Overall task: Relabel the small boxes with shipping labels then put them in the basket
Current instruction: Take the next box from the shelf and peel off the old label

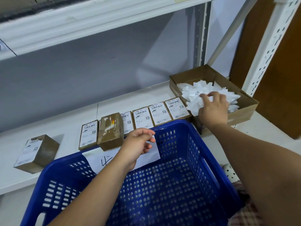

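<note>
An empty blue plastic basket stands in front of me, a white handwritten paper sign on its far rim. Behind it several small brown boxes with white shipping labels lie in a row on the white shelf. One taller box among them shows bare tape and torn label scraps. Another box sits apart at the left, its label partly peeled. My left hand hovers over the basket's far rim with loosely curled fingers, holding nothing I can see. My right hand grips crumpled white label paper at the open carton.
The carton at the right holds a heap of crumpled white paper. A white perforated shelf upright and a brown board close off the right side. Another shelf board runs overhead. A white perforated shoe shows beside the basket.
</note>
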Demonstrator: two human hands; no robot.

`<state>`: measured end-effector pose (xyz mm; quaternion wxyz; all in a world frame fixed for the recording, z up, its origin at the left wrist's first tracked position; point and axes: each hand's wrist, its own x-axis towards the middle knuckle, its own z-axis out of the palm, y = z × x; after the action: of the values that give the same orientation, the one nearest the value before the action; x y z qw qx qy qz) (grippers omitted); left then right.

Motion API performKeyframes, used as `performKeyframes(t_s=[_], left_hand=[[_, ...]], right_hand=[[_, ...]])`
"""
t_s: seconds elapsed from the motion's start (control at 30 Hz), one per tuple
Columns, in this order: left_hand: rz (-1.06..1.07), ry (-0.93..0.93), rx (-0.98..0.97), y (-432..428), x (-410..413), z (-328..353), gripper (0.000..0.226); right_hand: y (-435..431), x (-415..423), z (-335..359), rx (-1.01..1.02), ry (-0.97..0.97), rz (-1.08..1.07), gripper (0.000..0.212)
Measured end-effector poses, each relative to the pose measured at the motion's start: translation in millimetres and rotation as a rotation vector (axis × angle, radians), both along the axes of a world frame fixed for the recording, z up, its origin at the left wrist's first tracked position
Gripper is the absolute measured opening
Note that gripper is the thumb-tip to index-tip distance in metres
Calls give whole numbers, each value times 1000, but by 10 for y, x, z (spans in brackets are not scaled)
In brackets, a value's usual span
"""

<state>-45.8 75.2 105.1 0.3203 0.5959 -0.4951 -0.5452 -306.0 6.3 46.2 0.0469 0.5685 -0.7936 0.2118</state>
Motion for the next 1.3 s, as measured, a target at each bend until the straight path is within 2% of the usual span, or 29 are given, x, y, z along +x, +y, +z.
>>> performKeyframes(t_s=[0.07,0.17,0.23,0.3,0.37,0.47,0.63,0.77,0.87,0.93,1.03,1.07,1.2,1.3], left_hand=[[0,-3,2,1,-6,-9,19],[-1,-8,9,0,-13,-26,20],[-6,-10,15,-11,-21,-39,20],[-10,-8,21,-21,-30,-59,20],[-14,-1,26,-33,-45,-70,20],[-24,12,29,-59,-81,-78,20],[-40,17,40,-80,-135,-99,20],[-35,18,57,-72,-134,-121,19],[-37,18,68,-50,-130,-129,19],[-39,16,68,-39,-121,-124,19],[-33,22,60,-34,-104,-100,19],[-29,23,58,-27,-97,-92,19],[-25,26,51,8,-67,-63,18],[-14,23,53,17,-25,-51,18]], right_hand=[[-34,15,-63,153,227,213,47],[-45,39,-190,378,270,201,50],[-32,36,-253,452,223,129,62],[-23,39,-267,460,95,94,64],[-16,36,-262,421,-11,45,57],[-37,-55,-283,421,-32,30,45],[-88,-200,-333,610,317,92,50],[-116,-144,-285,617,376,92,34],[-122,-167,-286,566,312,136,32],[-132,-177,-296,490,198,178,35],[-128,-148,-220,363,-256,150,53],[-125,-138,-193,328,-354,148,57],[-98,-131,-117,213,-458,70,44],[-109,-145,-140,227,-396,27,28]])
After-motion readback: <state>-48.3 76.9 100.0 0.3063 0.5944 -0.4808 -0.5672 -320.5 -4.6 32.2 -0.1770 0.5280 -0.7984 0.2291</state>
